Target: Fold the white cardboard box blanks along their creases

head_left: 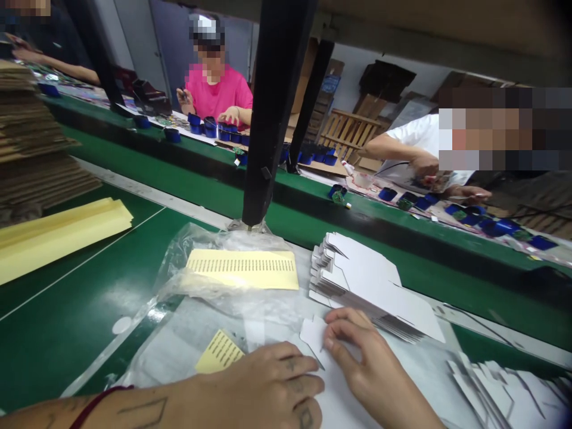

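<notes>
Hands come first at the near edge of the tabletop (pixel 67 310). Left hand (pixel 268 387) lies flat, fingers curled loosely, on the white sheet and it holds nothing; a red band is around its wrist. Right hand (pixel 370 369) is beside it, and its fingertips (pixel 333 342) pinch the edge of one flat white carton blank (pixel 315 333), which lies on the clear plastic bag (pixel 196 322) between the two hands.

Just to the left of the left hand one small yellow label sheet (pixel 218 353) rests on the bag. A little farther, one larger yellow label sheet (pixel 243 269) lies inside the plastic, near the foot of the black post (pixel 272 119). To the right of it, one stack of white carton blanks (pixel 366 283) touches the area just behind the right hand; I cannot count the blanks in it. A second, looser heap of white blanks (pixel 504 390) is at the near right corner.

At the left edge lies a pile of long yellow strips (pixel 58 235), and behind it a brown cardboard stack (pixel 31 143).

Beyond the green belt (pixel 357 238), three other people work among many small blue cups (pixel 469 214), too many to count surely.
</notes>
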The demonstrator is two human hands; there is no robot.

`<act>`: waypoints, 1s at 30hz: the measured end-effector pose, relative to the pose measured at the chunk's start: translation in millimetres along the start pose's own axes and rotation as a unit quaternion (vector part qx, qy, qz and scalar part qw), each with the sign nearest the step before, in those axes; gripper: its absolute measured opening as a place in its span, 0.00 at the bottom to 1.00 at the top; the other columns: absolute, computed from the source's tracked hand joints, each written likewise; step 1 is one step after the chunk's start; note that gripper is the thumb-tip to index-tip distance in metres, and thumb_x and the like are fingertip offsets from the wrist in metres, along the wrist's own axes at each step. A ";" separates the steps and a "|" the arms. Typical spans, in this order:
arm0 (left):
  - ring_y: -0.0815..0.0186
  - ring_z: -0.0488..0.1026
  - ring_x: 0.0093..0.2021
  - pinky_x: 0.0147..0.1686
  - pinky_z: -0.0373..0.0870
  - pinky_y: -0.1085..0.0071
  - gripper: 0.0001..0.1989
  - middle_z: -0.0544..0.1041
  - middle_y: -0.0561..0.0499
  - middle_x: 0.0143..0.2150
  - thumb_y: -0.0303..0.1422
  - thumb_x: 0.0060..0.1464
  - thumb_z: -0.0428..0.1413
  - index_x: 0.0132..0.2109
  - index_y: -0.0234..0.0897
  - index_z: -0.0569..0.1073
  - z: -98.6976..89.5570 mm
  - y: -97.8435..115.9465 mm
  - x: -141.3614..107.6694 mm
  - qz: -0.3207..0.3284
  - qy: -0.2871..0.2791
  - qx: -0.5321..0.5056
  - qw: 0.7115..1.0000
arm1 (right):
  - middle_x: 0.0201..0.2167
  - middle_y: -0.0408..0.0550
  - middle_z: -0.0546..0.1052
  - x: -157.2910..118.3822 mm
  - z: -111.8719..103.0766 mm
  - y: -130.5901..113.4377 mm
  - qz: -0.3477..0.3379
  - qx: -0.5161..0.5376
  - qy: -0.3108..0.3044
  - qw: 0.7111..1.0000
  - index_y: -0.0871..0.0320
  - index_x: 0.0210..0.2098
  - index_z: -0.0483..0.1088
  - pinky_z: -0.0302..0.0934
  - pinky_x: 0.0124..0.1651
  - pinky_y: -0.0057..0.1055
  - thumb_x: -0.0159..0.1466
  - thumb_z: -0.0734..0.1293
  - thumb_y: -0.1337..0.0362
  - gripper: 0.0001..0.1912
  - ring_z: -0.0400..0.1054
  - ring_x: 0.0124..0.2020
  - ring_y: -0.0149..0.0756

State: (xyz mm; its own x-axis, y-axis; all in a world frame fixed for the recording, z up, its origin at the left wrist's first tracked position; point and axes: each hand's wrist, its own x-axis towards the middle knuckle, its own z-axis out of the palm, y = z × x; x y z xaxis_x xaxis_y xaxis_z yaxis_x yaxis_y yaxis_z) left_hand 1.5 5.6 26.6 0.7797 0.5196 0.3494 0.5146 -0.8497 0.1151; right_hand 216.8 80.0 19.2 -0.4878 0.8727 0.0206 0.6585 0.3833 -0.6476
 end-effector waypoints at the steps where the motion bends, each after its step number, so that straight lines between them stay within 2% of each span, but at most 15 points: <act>1: 0.62 0.77 0.52 0.57 0.67 0.65 0.09 0.82 0.49 0.49 0.25 0.71 0.55 0.39 0.34 0.76 0.6 0.0 -0.3 0.003 0.000 -0.002 1.000 | 0.43 0.54 0.77 0.1 0.5 0.3 0.000 -0.004 0.000 1.000 0.53 0.29 0.73 0.71 0.51 0.51 0.68 0.59 0.55 0.17 0.72 0.48 0.48; 6: 0.63 0.76 0.50 0.54 0.67 0.65 0.07 0.82 0.50 0.46 0.25 0.69 0.58 0.38 0.34 0.75 2.9 -1.0 -1.9 0.007 0.005 -0.002 1.000 | 0.40 0.52 0.77 0.4 3.7 3.0 -0.013 -0.027 0.012 0.999 0.53 0.29 0.73 0.71 0.48 0.49 0.69 0.60 0.57 0.16 0.72 0.46 0.47; 13: 0.63 0.76 0.49 0.52 0.68 0.65 0.05 0.82 0.50 0.45 0.27 0.68 0.60 0.39 0.33 0.76 0.4 -3.8 -1.1 0.018 0.014 0.011 1.000 | 0.41 0.52 0.77 0.3 7.0 8.8 0.000 -0.015 0.015 1.000 0.52 0.29 0.74 0.69 0.50 0.49 0.67 0.61 0.57 0.14 0.72 0.47 0.48; 16: 0.62 0.76 0.49 0.52 0.68 0.64 0.06 0.81 0.50 0.45 0.27 0.69 0.58 0.39 0.33 0.76 1.1 -4.7 -1.4 0.028 0.009 0.011 1.000 | 0.41 0.50 0.79 3.4 6.1 10.2 0.041 -0.010 0.028 0.999 0.51 0.37 0.76 0.68 0.51 0.50 0.64 0.63 0.56 0.11 0.73 0.46 0.48; 18: 0.62 0.76 0.50 0.53 0.68 0.64 0.07 0.81 0.50 0.45 0.26 0.69 0.58 0.39 0.33 0.75 1.5 -4.9 -0.9 0.027 0.004 0.017 0.999 | 0.40 0.49 0.80 5.2 5.1 10.0 0.067 0.003 0.055 0.996 0.50 0.45 0.75 0.69 0.49 0.49 0.62 0.62 0.55 0.16 0.75 0.43 0.47; 19: 0.62 0.76 0.50 0.53 0.68 0.64 0.07 0.81 0.50 0.45 0.25 0.69 0.58 0.39 0.33 0.75 1.4 -4.8 -0.6 0.025 0.003 0.021 0.999 | 0.39 0.48 0.80 5.3 4.6 9.9 0.071 0.009 0.066 0.995 0.51 0.47 0.74 0.70 0.48 0.48 0.62 0.62 0.54 0.17 0.76 0.41 0.46; 21: 0.63 0.76 0.50 0.54 0.69 0.64 0.07 0.81 0.51 0.45 0.24 0.69 0.57 0.38 0.33 0.75 0.9 -4.2 -0.4 0.019 0.007 0.028 0.999 | 0.38 0.48 0.81 2.3 4.2 10.8 0.058 0.010 0.081 0.995 0.51 0.44 0.75 0.71 0.46 0.44 0.64 0.60 0.54 0.16 0.77 0.40 0.45; 24: 0.63 0.76 0.51 0.54 0.69 0.64 0.09 0.81 0.50 0.45 0.24 0.71 0.55 0.39 0.33 0.75 -0.6 -3.8 -2.1 0.021 0.028 0.029 0.999 | 0.42 0.48 0.82 -9.2 5.7 18.9 0.029 -0.029 0.105 0.994 0.49 0.43 0.77 0.71 0.48 0.45 0.65 0.63 0.51 0.15 0.77 0.45 0.47; 27: 0.64 0.77 0.51 0.55 0.70 0.66 0.10 0.81 0.50 0.43 0.22 0.70 0.54 0.39 0.33 0.75 1.1 -4.7 -2.4 0.024 0.059 0.030 0.998 | 0.45 0.47 0.82 -20.6 7.7 29.9 0.014 -0.100 0.106 0.989 0.48 0.46 0.78 0.71 0.50 0.47 0.59 0.73 0.54 0.16 0.77 0.48 0.51; 30: 0.67 0.78 0.48 0.54 0.71 0.69 0.16 0.81 0.52 0.39 0.20 0.72 0.48 0.35 0.35 0.72 13.7 -4.7 3.3 0.030 0.151 -0.006 0.988 | 0.41 0.46 0.80 -24.7 5.0 25.8 0.044 -0.148 0.094 0.984 0.50 0.42 0.78 0.71 0.47 0.44 0.50 0.81 0.62 0.20 0.76 0.44 0.51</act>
State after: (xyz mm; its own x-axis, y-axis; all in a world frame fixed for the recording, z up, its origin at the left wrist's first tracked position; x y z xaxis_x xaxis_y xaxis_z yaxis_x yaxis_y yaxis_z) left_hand 6.6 12.5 14.5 0.6649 0.4199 0.6176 0.4653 -0.8798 0.0973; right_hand 243.0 66.9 -1.8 -0.3260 0.9360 0.1327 0.8446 0.3514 -0.4040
